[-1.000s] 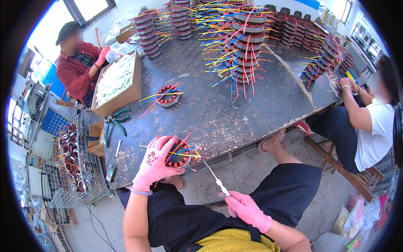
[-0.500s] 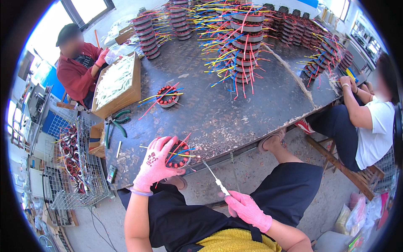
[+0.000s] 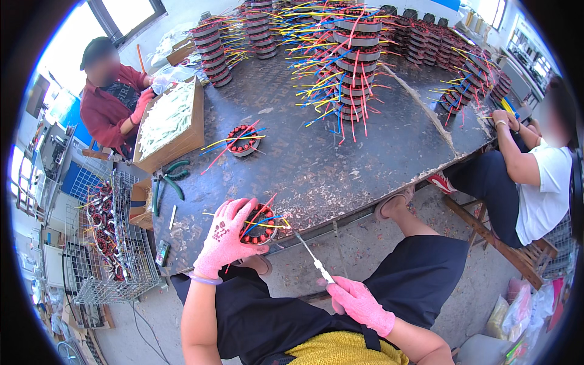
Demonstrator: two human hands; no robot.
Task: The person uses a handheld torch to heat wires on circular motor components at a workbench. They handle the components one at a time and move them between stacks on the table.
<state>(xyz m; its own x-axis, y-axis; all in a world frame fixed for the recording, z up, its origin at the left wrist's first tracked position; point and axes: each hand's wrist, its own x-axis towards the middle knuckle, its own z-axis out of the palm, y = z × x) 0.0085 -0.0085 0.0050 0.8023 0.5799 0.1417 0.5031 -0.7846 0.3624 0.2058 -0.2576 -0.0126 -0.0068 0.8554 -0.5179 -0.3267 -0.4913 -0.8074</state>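
Observation:
My left hand (image 3: pixel 226 234), in a pink glove, is closed round a motor stator (image 3: pixel 261 234) at the table's near edge. The stator is a ring with red and black inside and yellow, blue and red wires sticking out. Held in my gloved right hand (image 3: pixel 359 303) is a slim tool (image 3: pixel 317 265) with a white handle and a thin metal shaft. Its tip lies close beside the ends of the yellow and blue wires; whether it touches them I cannot tell. Another stator (image 3: pixel 242 140) lies farther back on the table.
Green-handled pliers (image 3: pixel 171 177) lie left, near a cardboard box (image 3: pixel 196 131) of white strips. Tall stator stacks (image 3: pixel 359 73) stand at the back. A wire basket (image 3: pixel 112 286) holds more stators. Co-workers sit at left (image 3: pixel 115 100) and right (image 3: pixel 541 164).
The yellow wire's end now shows bent near the tool's tip, which has shifted very slightly. My left hand stays put. The co-worker at left has lowered a gloved hand toward the box.

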